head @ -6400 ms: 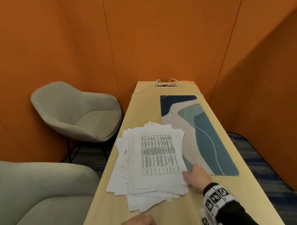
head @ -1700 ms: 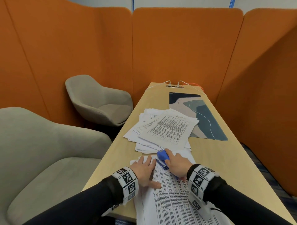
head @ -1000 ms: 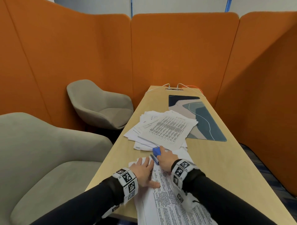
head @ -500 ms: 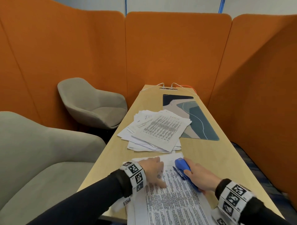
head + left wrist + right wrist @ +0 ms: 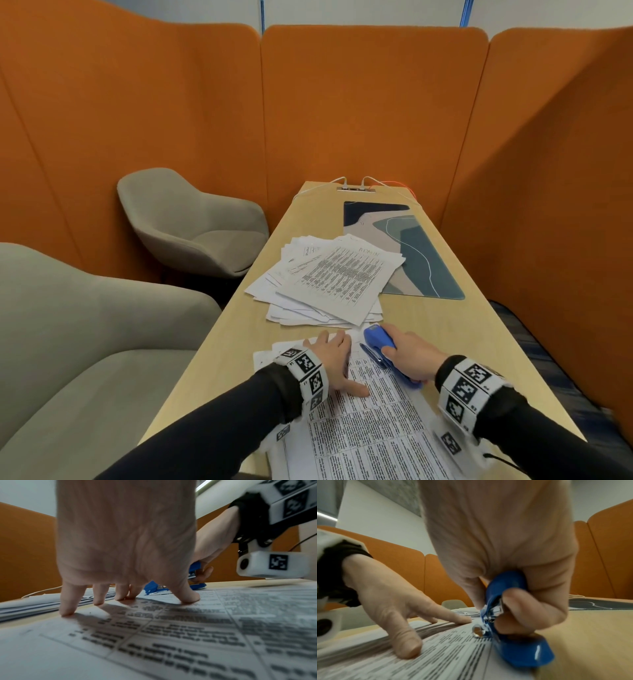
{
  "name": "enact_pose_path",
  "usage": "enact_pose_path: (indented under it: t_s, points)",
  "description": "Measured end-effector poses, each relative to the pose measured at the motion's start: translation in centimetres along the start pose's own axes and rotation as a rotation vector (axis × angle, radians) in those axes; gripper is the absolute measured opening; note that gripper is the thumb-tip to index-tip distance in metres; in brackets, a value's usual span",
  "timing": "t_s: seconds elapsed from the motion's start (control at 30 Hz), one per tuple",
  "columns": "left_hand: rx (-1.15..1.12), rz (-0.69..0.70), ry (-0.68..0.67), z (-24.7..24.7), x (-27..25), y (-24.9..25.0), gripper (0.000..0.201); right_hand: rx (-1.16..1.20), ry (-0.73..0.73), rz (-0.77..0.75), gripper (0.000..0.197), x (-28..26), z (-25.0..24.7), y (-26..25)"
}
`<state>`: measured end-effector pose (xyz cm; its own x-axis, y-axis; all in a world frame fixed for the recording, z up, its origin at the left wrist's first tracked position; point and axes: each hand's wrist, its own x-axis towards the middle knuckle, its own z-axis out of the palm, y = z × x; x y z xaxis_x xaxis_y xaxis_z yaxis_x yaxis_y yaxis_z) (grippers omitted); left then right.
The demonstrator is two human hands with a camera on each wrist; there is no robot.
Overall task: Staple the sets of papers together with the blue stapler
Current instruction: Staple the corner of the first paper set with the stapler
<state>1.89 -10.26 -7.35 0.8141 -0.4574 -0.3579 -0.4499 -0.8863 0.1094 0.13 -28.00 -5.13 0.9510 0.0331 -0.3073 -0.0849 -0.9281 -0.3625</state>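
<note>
Left of the wooden table [image 5: 431, 329], two grey armchairs stand against the orange partition: one near [image 5: 85, 342], one farther back [image 5: 191, 222]. On the table's near end lies the printed set of papers [image 5: 370, 428], and the left hand [image 5: 334, 359] presses flat on its upper left part, fingers [image 5: 66, 601] straight and spread, thumb on the print. Beyond that hand, toward the table's middle, sits a loose pile of papers [image 5: 329, 281]. Just right of the left hand, the right hand [image 5: 411, 356] grasps the blue stapler [image 5: 378, 339], fingers curled round its body, at the set's upper right edge; its mouth stands open over the sheet, its base on the table. Farther back on the table's right side lies a blue-patterned desk mat [image 5: 421, 253], overlapped by the pile's corner.
</note>
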Motion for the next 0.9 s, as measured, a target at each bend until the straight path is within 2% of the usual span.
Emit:
enact_pose_path:
  t_s: [0.13,0.67,0.9]
  points:
    - [-0.016,0.032,-0.035,0.1,-0.2,-0.5,0.112,0.025,-0.069,-0.048,0.046,-0.3,-0.8,-0.2]
    - [0.028,0.042,-0.074,-0.1,-0.5,-0.4,0.110,-0.172,0.020,0.052,0.045,-0.1,0.6,-1.6]
    - [0.023,0.041,-0.082,0.0,-0.4,-0.4,0.110,-0.220,0.023,0.032,0.044,-0.3,0.6,-1.8]
